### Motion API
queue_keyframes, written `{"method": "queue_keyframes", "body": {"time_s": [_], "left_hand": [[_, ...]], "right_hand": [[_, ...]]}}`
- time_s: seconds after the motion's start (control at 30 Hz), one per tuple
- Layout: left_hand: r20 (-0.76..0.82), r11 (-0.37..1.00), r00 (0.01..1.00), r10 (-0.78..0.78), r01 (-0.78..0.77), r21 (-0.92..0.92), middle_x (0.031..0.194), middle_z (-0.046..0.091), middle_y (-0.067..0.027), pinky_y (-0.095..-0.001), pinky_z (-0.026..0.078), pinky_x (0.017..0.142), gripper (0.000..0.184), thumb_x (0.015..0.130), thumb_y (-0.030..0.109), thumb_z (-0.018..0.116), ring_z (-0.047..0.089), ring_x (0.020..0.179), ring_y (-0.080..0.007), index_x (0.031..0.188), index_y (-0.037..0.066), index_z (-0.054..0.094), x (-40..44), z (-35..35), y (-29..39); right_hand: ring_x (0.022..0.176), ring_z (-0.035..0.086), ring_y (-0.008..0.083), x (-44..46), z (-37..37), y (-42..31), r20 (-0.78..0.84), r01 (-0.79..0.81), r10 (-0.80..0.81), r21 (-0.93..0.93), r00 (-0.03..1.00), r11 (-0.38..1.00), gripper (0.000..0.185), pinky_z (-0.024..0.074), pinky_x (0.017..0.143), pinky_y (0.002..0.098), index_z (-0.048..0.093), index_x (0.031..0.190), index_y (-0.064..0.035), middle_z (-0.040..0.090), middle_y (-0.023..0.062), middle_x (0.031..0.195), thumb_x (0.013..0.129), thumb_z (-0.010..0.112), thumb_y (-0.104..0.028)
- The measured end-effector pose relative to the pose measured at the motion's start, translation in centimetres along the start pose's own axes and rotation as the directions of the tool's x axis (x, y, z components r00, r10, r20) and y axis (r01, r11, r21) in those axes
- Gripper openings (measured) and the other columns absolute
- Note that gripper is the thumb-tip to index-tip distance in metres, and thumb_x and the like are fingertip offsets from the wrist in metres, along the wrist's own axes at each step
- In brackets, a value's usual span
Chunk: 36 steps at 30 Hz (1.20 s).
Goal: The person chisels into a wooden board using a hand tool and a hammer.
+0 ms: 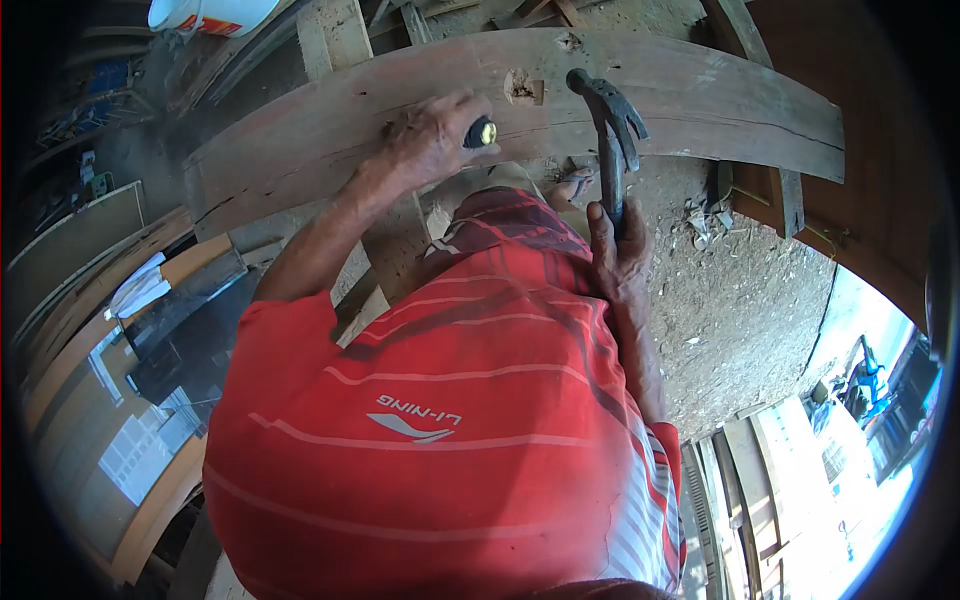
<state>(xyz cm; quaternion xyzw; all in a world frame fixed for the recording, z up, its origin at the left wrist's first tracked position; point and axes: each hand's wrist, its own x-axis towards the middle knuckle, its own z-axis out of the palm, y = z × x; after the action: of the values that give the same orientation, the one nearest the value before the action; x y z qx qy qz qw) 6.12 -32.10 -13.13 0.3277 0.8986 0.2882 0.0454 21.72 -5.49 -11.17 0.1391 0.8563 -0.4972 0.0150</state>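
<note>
My left hand [440, 135] is closed around a chisel [487, 133], whose black handle with a yellow end points up toward me; its blade is hidden below the hand. Under it lies a long, curved wooden plank [700, 110]. A rough rectangular hole [525, 88] is cut into the plank just right of the chisel. In my right hand [622, 250] is a claw hammer [612, 125], held by its handle with the head up over the plank's near edge.
A white bucket [215, 12] stands at the upper left. Papers [150, 450] lie on boards at the left. Wood scraps [708, 218] litter the dirt floor, and a large brown wooden panel [850, 130] is at the right. Planks [745, 480] are stacked at the lower right.
</note>
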Motion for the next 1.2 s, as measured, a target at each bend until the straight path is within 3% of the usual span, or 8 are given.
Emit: {"method": "queue_keyframes", "body": {"time_s": [0.2, 0.5, 0.67, 0.83, 0.93, 0.97, 1.1, 1.2], "left_hand": [[-0.4, 0.972, 0.915, -0.05, 0.137, 0.191, 0.092, 0.065, -0.0106, -0.0458, 0.054, 0.077, 0.042, 0.083, 0.041, 0.084, 0.068, 0.087, -0.0324, 0.102, 0.01, 0.062, 3.4, -2.4, -7.1], [-0.522, 0.939, 0.837, -0.163, 0.294, 0.178, 0.094, 0.067, -0.0115, -0.0469, 0.052, 0.08, 0.038, 0.085, 0.038, 0.082, 0.066, 0.089, -0.0326, 0.098, 0.009, 0.062, 3.6, -0.1, -7.6], [-0.544, 0.923, 0.823, -0.164, 0.323, 0.21, 0.091, 0.065, -0.0141, -0.0476, 0.051, 0.08, 0.039, 0.087, 0.04, 0.08, 0.065, 0.091, -0.0345, 0.095, 0.007, 0.06, 3.2, -0.5, -7.0], [-0.534, 0.919, 0.812, -0.234, 0.365, 0.152, 0.094, 0.067, -0.0148, -0.0494, 0.052, 0.082, 0.042, 0.087, 0.04, 0.08, 0.066, 0.093, -0.0348, 0.105, 0.006, 0.062, 3.1, -0.1, -7.2], [-0.53, 0.926, 0.802, -0.275, 0.368, 0.078, 0.095, 0.068, -0.015, -0.05, 0.053, 0.081, 0.04, 0.086, 0.035, 0.08, 0.066, 0.094, -0.0351, 0.106, 0.006, 0.063, 2.9, -0.3, -6.7], [-0.535, 0.935, 0.794, -0.288, 0.353, 0.019, 0.096, 0.068, -0.015, -0.0502, 0.053, 0.081, 0.038, 0.085, 0.033, 0.081, 0.066, 0.094, -0.0353, 0.105, 0.006, 0.064, 3.1, -0.1, -7.1], [-0.686, 0.936, 0.719, -0.114, 0.309, 0.169, 0.097, 0.068, -0.015, -0.0508, 0.052, 0.08, 0.032, 0.081, 0.026, 0.08, 0.067, 0.095, -0.0361, 0.103, 0.008, 0.064, 3.5, 1.0, -9.1], [-0.641, 0.938, 0.752, -0.154, 0.315, 0.144, 0.098, 0.068, -0.0148, -0.051, 0.051, 0.083, 0.031, 0.081, 0.025, 0.08, 0.066, 0.097, -0.036, 0.104, 0.01, 0.064, 3.1, 1.1, -8.9]], "right_hand": [[0.072, 0.069, 0.0261, 1.8, 0.8, -0.8, 0.102, 0.017, -0.006, -0.101, 0.995, 0.995, 0.036, 0.0534, 0.068, 0.0389, 0.065, 0.107, -0.0046, 0.068, 0.0116, 0.078, 0.101, 0.065, -0.04], [0.068, 0.054, 0.0232, 3.9, 2.5, 2.7, 0.214, 0.15, -0.077, -0.353, 0.974, 0.924, 0.049, 0.046, 0.065, 0.0418, 0.058, 0.1, -0.0027, 0.055, 0.0115, 0.073, 0.103, 0.059, -0.051], [0.06, 0.053, 0.0162, 4.3, -0.2, -2.0, 0.192, 0.174, -0.13, -0.23, 0.973, 0.957, 0.047, 0.0435, 0.056, 0.0362, 0.056, 0.094, -0.0041, 0.054, 0.0061, 0.068, 0.105, 0.057, -0.05], [0.051, 0.046, 0.0056, 4.2, -1.0, -2.7, 0.031, 0.589, -0.629, 0.319, 0.777, 0.743, 0.038, 0.036, 0.047, 0.0217, 0.054, 0.101, -0.0018, 0.054, 0.0034, 0.068, 0.108, 0.054, -0.039], [0.055, 0.058, 0.0276, 4.7, 0.0, 0.1, 0.106, 0.531, -0.521, -0.221, 0.847, 0.818, 0.036, 0.0459, 0.052, 0.0428, 0.054, 0.098, 0.0015, 0.059, 0.0159, 0.073, 0.106, 0.057, -0.033], [0.07, 0.061, 0.0485, 5.9, -0.2, 0.9, 0.386, 0.253, -0.065, -0.46, 0.92, 0.851, 0.03, 0.0453, 0.061, 0.0519, 0.053, 0.1, -0.0022, 0.061, 0.0257, 0.075, 0.104, 0.061, -0.031], [0.063, 0.061, 0.0403, 5.1, -1.1, -1.3, 0.269, 0.359, -0.274, -0.35, 0.923, 0.865, 0.038, 0.0459, 0.057, 0.0485, 0.056, 0.1, -0.0033, 0.058, 0.0216, 0.07, 0.106, 0.058, -0.041], [0.053, 0.052, 0.0103, 3.9, -3.0, -5.6, 0.061, 0.524, -0.534, 0.12, 0.844, 0.843, 0.047, 0.0413, 0.047, 0.0259, 0.058, 0.1, -0.0043, 0.057, 0.0055, 0.069, 0.107, 0.051, -0.051]]}}
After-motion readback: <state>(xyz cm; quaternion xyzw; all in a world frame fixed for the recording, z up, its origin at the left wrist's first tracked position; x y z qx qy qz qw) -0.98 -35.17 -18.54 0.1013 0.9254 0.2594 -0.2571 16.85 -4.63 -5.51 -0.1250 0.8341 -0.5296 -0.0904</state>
